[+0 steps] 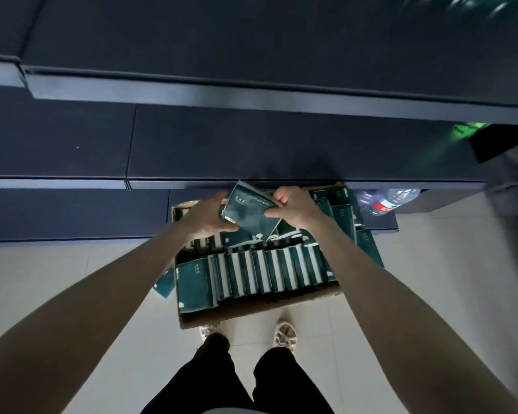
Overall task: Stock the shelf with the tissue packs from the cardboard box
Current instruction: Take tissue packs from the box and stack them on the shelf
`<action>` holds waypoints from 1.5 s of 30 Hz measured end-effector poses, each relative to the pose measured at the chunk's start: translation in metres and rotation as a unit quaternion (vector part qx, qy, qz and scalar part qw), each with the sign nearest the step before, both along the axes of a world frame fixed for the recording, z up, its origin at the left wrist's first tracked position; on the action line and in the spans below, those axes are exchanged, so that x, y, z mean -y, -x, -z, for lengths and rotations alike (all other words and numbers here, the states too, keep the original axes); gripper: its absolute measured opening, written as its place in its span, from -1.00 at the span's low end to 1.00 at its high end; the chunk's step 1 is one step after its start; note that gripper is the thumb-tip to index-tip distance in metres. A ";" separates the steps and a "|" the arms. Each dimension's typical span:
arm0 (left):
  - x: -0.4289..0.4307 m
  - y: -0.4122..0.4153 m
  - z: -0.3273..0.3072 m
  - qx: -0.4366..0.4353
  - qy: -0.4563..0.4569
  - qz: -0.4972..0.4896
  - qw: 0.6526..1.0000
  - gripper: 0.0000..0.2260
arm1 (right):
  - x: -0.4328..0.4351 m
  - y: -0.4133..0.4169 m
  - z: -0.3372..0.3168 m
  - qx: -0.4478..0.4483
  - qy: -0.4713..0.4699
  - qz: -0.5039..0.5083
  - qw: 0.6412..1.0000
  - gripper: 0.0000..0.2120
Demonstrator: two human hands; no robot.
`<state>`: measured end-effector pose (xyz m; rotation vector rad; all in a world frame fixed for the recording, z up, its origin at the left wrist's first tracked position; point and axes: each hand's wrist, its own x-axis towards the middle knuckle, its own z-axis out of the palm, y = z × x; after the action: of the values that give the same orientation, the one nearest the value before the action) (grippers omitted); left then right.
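Both hands meet over the far end of the cardboard box [251, 309], gripping one dark green tissue pack [248, 212] between them; the left hand [205, 218] curls round the pack's left end, thumb underneath on the near side, and the right hand [293, 206] pinches its right edge between thumb and bent fingers; the pack is tilted, its printed face turned up, and held clear above the others; the box stands open on the pale tiled floor [57, 279], its far end pushed under the front edge of the lowest board of the dark shelf [251, 141]; inside it, more packs [269, 273] of the same green stand on edge in a tight row along the near side, their white stripes showing, with one pack lying flat at the near left corner and others lying looser toward the far side; a loose pack [165, 283] shows just outside the box's left wall, low against the floor; a clear water bottle [389, 201] with a red label lies on the low base of the shelf beside the box's far right corner; the shelf boards above are bare and dark across their middle, with blurred green shapes at the right edge; at the near edge of the box the person's feet show in patterned sandals [284, 336] below black trousers.
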<state>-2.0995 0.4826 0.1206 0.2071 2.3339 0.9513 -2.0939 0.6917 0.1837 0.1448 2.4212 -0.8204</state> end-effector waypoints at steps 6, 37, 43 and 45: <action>-0.088 0.016 -0.072 -0.055 -0.052 0.032 0.997 -0.46 | -0.090 0.001 -0.069 -0.037 -0.030 -0.034 0.998 -0.63; -0.486 0.144 -0.263 -0.326 0.114 0.069 0.936 -0.26 | -0.493 0.128 -0.246 -0.273 -0.121 -0.036 0.954 -0.68; -0.523 0.220 -0.270 -0.356 0.143 0.083 0.920 -0.25 | -0.527 0.210 -0.249 -0.271 -0.176 0.002 0.946 -0.52; -0.536 0.243 -0.271 -0.365 0.161 0.091 0.912 -0.24 | -0.540 0.233 -0.252 -0.270 -0.196 0.003 0.943 -0.52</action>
<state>-2.3427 1.0190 0.3920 0.7362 3.0291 0.4077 -2.3268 1.2316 0.4359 0.0846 3.0869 -0.3960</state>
